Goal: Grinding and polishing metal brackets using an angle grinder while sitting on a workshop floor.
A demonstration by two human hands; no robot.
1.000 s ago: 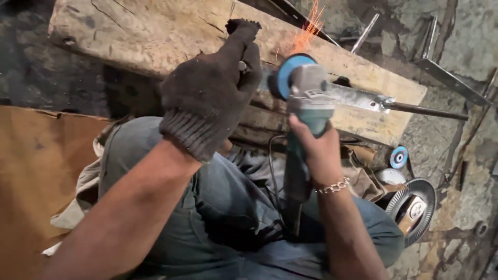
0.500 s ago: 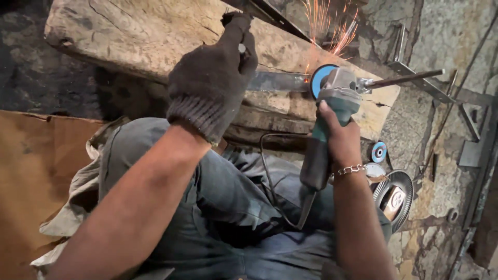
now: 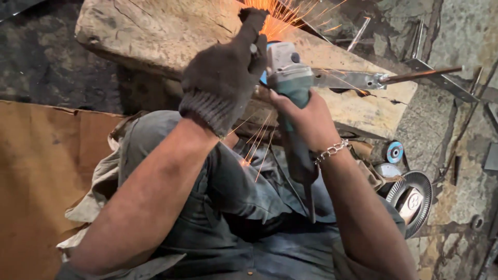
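left hand (image 3: pixel 224 78): gloved, fingers pressed down on the metal strip atop the wooden slab (image 3: pixel 155 31)
right hand (image 3: pixel 306 116): bare, fingers clamped round the angle grinder (image 3: pixel 290 78)
metal strip (image 3: pixel 347 80): flat on the slab, rod end jutting right
sparks (image 3: pixel 280 13): flying up at the slab's far edge
floor: grinding discs (image 3: pixel 410 194) by the knee

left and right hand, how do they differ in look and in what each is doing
The left hand wears a dark knit glove; the right hand is bare, with a silver chain bracelet at the wrist. The left hand presses down by the teal angle grinder's head on the flat metal strip; the right hand grips the grinder's body lower down. Both work over the rough wooden block, amid orange sparks.
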